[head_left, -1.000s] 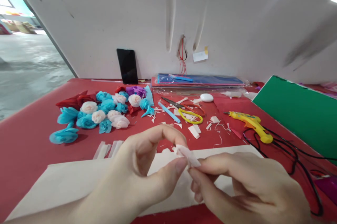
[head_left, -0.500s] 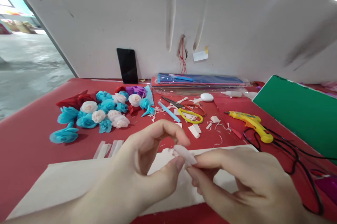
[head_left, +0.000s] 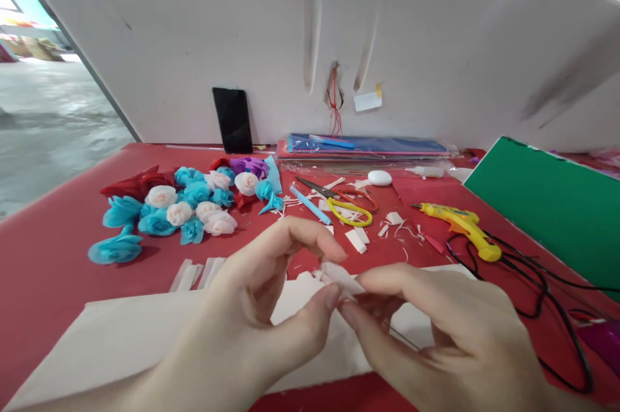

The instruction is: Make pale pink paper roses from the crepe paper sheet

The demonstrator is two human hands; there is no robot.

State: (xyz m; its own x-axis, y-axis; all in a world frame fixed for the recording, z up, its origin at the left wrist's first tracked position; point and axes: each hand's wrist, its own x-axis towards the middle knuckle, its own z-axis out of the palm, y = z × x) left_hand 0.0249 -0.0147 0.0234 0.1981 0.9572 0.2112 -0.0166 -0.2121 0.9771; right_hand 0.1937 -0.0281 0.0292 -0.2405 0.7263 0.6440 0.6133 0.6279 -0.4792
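Note:
A small pale pink crepe-paper petal (head_left: 341, 278), slightly curled, is held up over the sheet of off-white paper (head_left: 130, 328). My right hand (head_left: 445, 328) pinches its lower right end between thumb and index finger. A thin wire (head_left: 403, 336) shows beneath those fingers; whether it joins the petal cannot be seen. From the other side my left hand (head_left: 271, 309) curves around the petal, its thumb tip at the petal's lower edge. Its index finger arches above, apart from the thumb.
Blue, white, red and purple paper flowers (head_left: 196, 192) lie at left. Behind my hands are scissors (head_left: 351, 210), a light blue pen (head_left: 310, 205) and paper scraps (head_left: 357, 241). A yellow glue gun (head_left: 460, 225) with black cord (head_left: 547, 299) and a green board (head_left: 547, 205) occupy the right. A phone (head_left: 232, 120) leans at the back.
The petal has tilted a little and more of its face shows. My right hand has shifted slightly left, and the thin wire has come into sight beneath its fingers.

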